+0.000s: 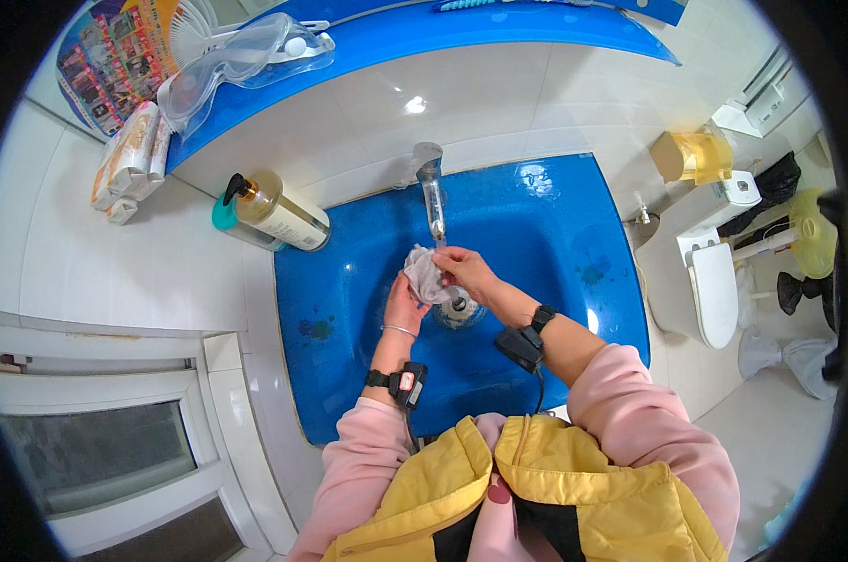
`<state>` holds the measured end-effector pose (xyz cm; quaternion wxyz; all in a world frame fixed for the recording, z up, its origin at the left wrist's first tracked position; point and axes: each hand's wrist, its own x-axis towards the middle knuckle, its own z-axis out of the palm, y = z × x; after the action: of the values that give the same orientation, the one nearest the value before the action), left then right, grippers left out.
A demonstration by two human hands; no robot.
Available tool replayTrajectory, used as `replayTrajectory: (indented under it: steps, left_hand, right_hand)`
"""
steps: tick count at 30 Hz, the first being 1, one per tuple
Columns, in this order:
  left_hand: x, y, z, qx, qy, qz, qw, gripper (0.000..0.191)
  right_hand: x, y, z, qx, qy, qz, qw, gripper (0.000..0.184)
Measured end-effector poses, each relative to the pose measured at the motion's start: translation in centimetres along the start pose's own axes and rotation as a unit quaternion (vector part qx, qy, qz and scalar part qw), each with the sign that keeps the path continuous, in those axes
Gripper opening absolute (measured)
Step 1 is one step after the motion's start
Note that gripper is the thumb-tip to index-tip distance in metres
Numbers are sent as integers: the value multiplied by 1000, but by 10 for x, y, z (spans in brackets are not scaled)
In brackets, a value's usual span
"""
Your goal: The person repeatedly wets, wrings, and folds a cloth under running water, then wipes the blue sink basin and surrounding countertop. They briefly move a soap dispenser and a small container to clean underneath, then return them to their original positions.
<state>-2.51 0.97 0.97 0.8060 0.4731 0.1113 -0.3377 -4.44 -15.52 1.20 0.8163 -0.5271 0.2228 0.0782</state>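
A wet, pale cloth [425,275] is bunched between my two hands over the blue sink basin [536,246]. My left hand [404,306] supports it from the lower left, and a bracelet circles that wrist. The fingers of my right hand [466,272] pinch its upper right edge. Directly above the cloth is the spout of a chrome faucet [432,193], with water apparently falling onto the cloth. The metal drain fitting [459,306] lies just below my hands.
Pump bottles [290,214] stand at the sink's back left corner. A blue shelf [410,38] above carries clear safety goggles [255,60]; wrapped packages [130,165] are at its left end. To the right are a white toilet [712,288] and a yellow tissue holder [691,158].
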Motion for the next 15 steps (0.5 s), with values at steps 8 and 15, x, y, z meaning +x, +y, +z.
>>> replayTrajectory:
  steps: [8, 15]
  left_hand:
    - [-2, -2, 6, 51, -69, 9, 996, 53]
    - [14, 2, -18, -191, 62, 38, 979, 51]
  right_hand:
    - [-16, -13, -8, -21, -9, -13, 1000, 19]
    - [-20, -19, -25, -31, 92, -89, 991, 23]
